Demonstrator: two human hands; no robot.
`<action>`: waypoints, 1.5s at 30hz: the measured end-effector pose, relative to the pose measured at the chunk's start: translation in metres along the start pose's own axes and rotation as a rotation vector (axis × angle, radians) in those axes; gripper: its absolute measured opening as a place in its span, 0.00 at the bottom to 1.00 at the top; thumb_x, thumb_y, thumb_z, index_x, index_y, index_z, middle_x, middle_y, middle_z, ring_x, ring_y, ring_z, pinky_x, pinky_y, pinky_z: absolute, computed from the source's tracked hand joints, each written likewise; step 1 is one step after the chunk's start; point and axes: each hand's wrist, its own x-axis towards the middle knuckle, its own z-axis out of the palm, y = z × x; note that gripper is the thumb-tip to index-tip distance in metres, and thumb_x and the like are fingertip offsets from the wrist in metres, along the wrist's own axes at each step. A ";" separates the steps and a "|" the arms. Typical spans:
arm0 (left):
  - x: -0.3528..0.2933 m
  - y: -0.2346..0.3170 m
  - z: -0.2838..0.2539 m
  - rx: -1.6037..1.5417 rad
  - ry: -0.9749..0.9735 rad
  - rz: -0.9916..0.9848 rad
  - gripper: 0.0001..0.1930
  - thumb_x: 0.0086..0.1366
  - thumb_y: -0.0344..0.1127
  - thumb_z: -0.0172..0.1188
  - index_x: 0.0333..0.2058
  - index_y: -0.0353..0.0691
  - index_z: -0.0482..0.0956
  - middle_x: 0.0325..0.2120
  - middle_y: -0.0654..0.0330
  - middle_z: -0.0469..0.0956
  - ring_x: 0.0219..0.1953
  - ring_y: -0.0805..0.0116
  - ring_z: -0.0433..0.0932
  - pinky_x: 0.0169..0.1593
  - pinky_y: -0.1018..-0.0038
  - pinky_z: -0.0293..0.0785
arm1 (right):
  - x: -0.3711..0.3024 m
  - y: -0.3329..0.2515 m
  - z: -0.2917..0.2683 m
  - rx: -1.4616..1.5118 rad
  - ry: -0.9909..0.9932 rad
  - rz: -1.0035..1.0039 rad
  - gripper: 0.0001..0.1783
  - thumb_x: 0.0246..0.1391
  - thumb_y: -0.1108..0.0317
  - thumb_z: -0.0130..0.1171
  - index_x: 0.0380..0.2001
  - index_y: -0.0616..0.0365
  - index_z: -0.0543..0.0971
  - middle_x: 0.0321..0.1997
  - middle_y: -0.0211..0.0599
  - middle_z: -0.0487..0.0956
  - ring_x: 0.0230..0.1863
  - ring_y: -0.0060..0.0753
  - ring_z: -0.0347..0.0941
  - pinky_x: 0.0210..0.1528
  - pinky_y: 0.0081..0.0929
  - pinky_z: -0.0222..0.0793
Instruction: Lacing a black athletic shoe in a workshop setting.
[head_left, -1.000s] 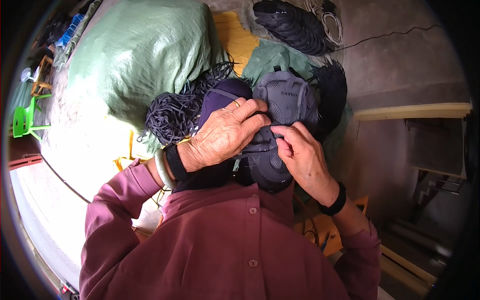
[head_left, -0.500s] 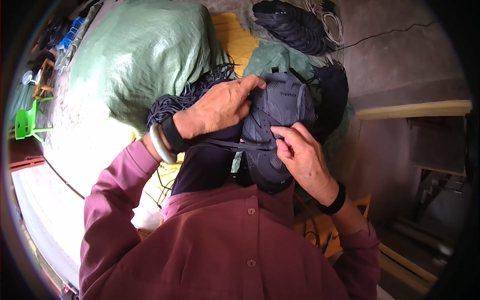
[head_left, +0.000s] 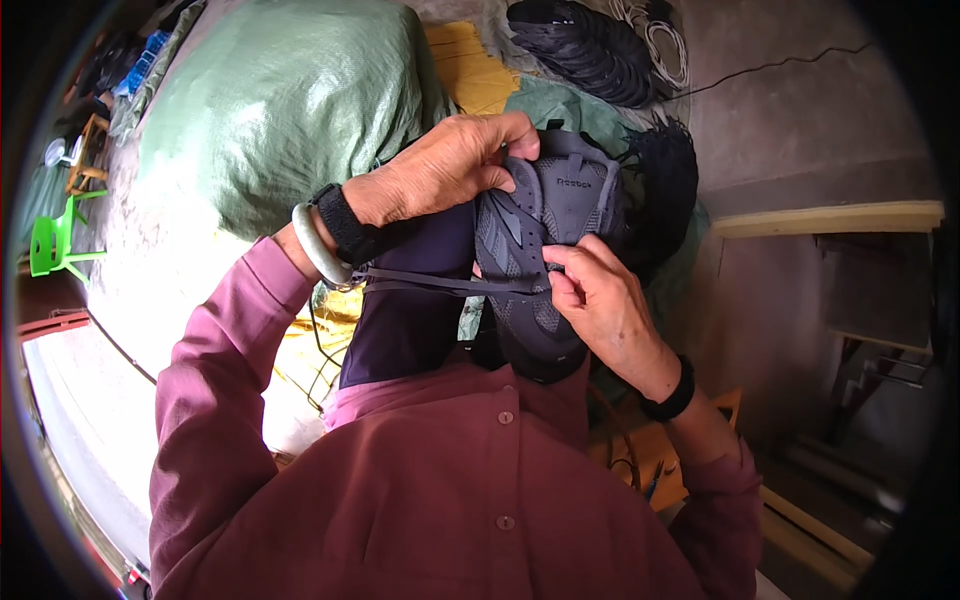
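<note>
A: Where's the grey shoe (head_left: 522, 262) sitting?
B: It's lying toward the lap's (head_left: 410, 335) right edge, toe pointing at the wearer.
A: Hands?
B: Left hand (head_left: 440, 168) is pinching its left edge. Right hand (head_left: 612, 310) is touching the lacing area; can't tell if gripping. Dark laces (head_left: 430, 284) are trailing left.
</note>
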 end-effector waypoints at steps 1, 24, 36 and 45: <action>0.000 -0.001 0.000 0.095 0.009 0.050 0.19 0.58 0.19 0.68 0.47 0.39 0.74 0.37 0.60 0.78 0.36 0.67 0.79 0.43 0.71 0.76 | 0.001 -0.001 -0.001 0.027 -0.025 0.020 0.15 0.53 0.80 0.63 0.46 0.59 0.80 0.34 0.41 0.74 0.28 0.43 0.77 0.32 0.36 0.76; -0.064 0.041 0.038 0.258 0.087 0.283 0.14 0.59 0.27 0.67 0.45 0.40 0.78 0.48 0.57 0.77 0.49 0.51 0.78 0.51 0.61 0.77 | 0.017 -0.005 -0.003 0.222 -0.164 0.167 0.08 0.55 0.79 0.63 0.39 0.63 0.80 0.31 0.40 0.75 0.28 0.34 0.74 0.32 0.31 0.73; -0.063 0.040 0.036 0.421 0.020 0.345 0.15 0.58 0.27 0.67 0.45 0.39 0.77 0.46 0.57 0.75 0.45 0.54 0.79 0.46 0.64 0.79 | 0.016 -0.007 -0.004 0.028 -0.137 0.021 0.09 0.57 0.75 0.62 0.42 0.60 0.77 0.35 0.44 0.76 0.35 0.52 0.78 0.37 0.41 0.74; -0.060 0.049 0.034 0.403 0.099 0.316 0.14 0.58 0.26 0.68 0.42 0.37 0.77 0.45 0.56 0.75 0.43 0.53 0.80 0.43 0.62 0.81 | 0.010 -0.007 0.001 0.054 -0.074 -0.001 0.17 0.57 0.77 0.61 0.51 0.58 0.76 0.40 0.46 0.77 0.39 0.54 0.79 0.40 0.43 0.77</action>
